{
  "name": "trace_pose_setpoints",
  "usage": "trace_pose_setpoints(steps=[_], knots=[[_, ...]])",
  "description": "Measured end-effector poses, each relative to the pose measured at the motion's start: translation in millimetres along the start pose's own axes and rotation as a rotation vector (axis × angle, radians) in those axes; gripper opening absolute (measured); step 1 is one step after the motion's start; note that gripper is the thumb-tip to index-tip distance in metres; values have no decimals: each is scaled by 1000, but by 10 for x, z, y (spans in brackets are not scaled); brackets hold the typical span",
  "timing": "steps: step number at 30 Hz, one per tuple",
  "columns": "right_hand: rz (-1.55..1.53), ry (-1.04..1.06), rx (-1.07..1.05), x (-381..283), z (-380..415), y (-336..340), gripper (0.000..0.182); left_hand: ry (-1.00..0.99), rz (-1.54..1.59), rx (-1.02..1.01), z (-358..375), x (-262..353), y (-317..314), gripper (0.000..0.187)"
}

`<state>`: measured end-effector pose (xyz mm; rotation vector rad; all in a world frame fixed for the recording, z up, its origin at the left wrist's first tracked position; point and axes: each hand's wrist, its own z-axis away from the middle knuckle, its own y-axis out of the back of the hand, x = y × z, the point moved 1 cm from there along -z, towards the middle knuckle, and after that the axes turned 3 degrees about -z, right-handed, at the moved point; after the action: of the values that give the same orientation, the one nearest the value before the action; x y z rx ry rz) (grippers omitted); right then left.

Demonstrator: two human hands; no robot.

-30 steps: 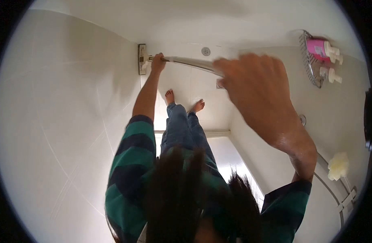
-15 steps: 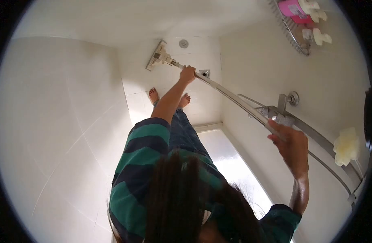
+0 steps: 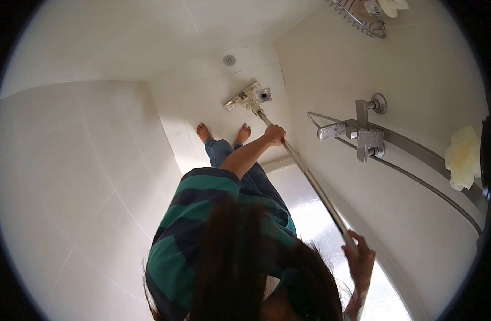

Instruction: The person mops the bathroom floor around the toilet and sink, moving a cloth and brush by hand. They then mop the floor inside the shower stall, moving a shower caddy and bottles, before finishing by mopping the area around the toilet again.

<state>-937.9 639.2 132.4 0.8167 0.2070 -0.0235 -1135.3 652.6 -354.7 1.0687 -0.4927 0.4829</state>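
Note:
A flat mop (image 3: 315, 184) with a long metal pole and a beige head runs across the view. Its wide head (image 3: 244, 97) rests on the pale floor beside a square drain (image 3: 264, 95). My left hand (image 3: 275, 135) is wrapped round the lower pole, not far above the head. Near the pole's upper end, my right hand (image 3: 360, 259) grips the handle, thumb and fingers closed around it. Dark hair hides part of my body and sleeve.
A round drain cover (image 3: 230, 60) lies farther off on the floor. Along the right wall are a shower mixer tap (image 3: 363, 131), a hose, a yellow bath sponge (image 3: 463, 158) and a wire shelf (image 3: 363, 21) with bottles. My bare feet (image 3: 203, 132) stand behind the mop head.
The mop head has been drawn back and to the right, from the left floor to beside the square drain. My right hand has moved down with the handle; both hands keep their grip.

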Motion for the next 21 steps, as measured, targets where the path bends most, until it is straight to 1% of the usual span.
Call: trace_pose_setpoints(steps=[2,3,6,7,8,9,10,11,12,13,14,15,16,18,19,20,21], knots=[[-166,-91,-49,201,267,-149,49,-199,-139,30,56,149,-7,14],[-203,-56,-90,502,272,-158,51,-199,-270,20,63,197,58,12],[-469,-156,17,685,393,-447,48,-223,-214,108,-239,293,205,7],[-503,-327,-18,568,285,-496,45,-172,-241,142,-371,185,228,8],[-524,-227,26,682,168,-703,45,-118,-272,175,-481,11,290,11],[-526,-195,48,652,-54,-776,45,-70,-253,246,-582,-91,418,14],[-432,-28,135,625,-323,-890,44,-25,-227,317,-650,-184,576,17],[-441,-20,138,573,-591,-867,42,-134,-253,364,-723,-275,677,21],[-371,36,182,525,-860,-844,40,-240,-276,410,-768,-336,741,25],[-337,143,215,450,-1077,-911,38,-238,-230,310,-783,-325,775,24],[-373,11,187,301,-1150,-913,38,-228,-190,212,-785,-323,823,24],[-358,92,211,288,-1159,-894,38,-207,-154,118,-810,-380,811,24],[-346,167,237,285,-1158,-888,37,-140,-209,58,-829,-431,792,23],[-268,74,119,189,-996,-935,40,-35,-300,-78,-843,-310,604,22],[-227,105,126,272,-928,-1001,42,-3,-308,13,-852,-304,319,17],[-216,10,56,336,-867,-979,42,24,-290,66,-826,-255,108,15],[-228,26,56,433,-789,-960,43,-1,-259,64,-796,-186,-10,15]])
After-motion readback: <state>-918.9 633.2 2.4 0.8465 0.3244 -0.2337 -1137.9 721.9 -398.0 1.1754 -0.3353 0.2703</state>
